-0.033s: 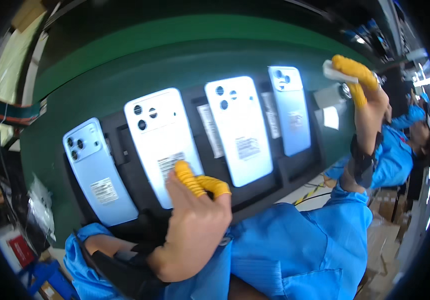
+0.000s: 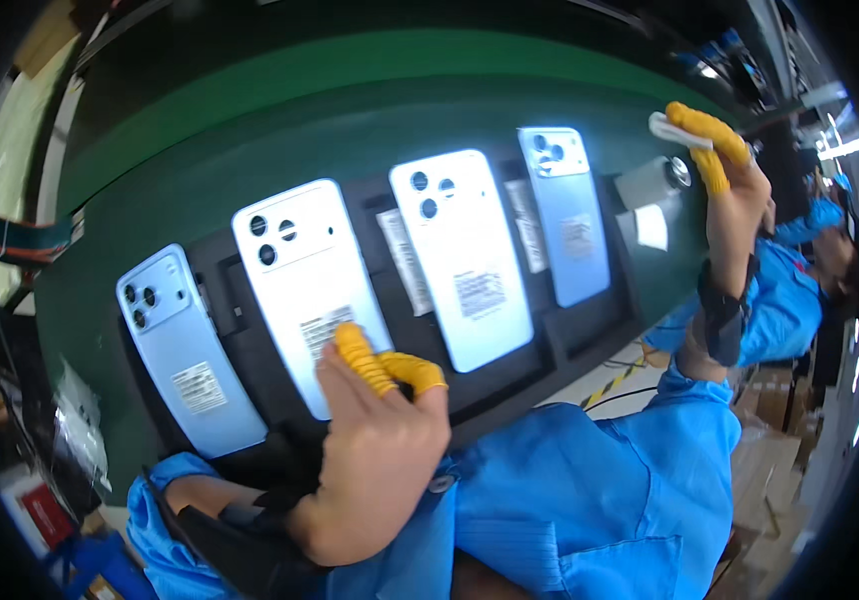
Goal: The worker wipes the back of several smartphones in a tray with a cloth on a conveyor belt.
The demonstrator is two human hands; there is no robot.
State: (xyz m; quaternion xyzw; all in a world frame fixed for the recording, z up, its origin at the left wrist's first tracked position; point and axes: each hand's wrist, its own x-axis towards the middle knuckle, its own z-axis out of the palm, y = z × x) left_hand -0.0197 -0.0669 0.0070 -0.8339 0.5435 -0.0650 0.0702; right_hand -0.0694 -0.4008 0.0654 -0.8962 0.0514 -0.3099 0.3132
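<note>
Four light-blue phones lie back up in a black tray (image 2: 485, 400). My left hand (image 2: 375, 450), with yellow cots on thumb and forefinger, rests its forefinger by the label of the second phone from the left (image 2: 300, 275). Its fingers are stretched, with nothing visible held in them. Out at the right, my right hand (image 2: 735, 195), also in yellow cots, pinches a small folded white pad (image 2: 678, 130). The leftmost phone (image 2: 190, 350), the third phone (image 2: 465, 260) and the rightmost phone (image 2: 570, 220) each carry a white label.
A clear container with a metal top (image 2: 655, 182) and a white piece (image 2: 653, 228) sit right of the tray on the green mat (image 2: 350, 125). Clear plastic wrap (image 2: 80, 415) hangs at the left. Another person in blue (image 2: 790, 300) is at the right.
The tray and phones appear slightly further left in the picture, as the whole view shifts. Both hands keep their poses, the left at the phone's label and the right on the pad.
</note>
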